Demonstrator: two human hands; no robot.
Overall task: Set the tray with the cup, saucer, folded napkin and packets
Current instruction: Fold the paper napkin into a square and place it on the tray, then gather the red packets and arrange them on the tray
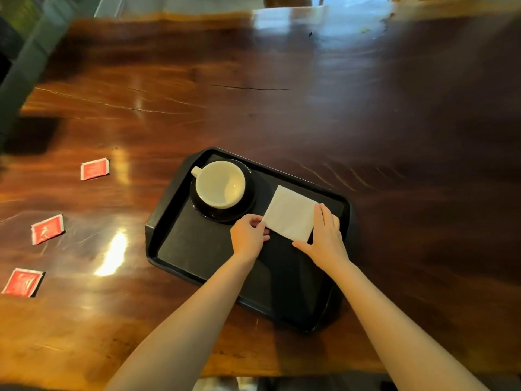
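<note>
Here we pinch the napkin [290, 214] with left hand [248, 235] at nine o'clock, right hand [327, 235] flat at three; thin, limp paper, best held by edges.

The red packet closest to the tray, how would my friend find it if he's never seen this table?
Start at the black tray on the wooden table, then look left to three red packets in a line. The red packet he wants is the farthest up, level with the white cup. The other two lie lower and nearer the table's left edge.

Single head view, steeply down and forward, close over the tray [166, 221]
</note>
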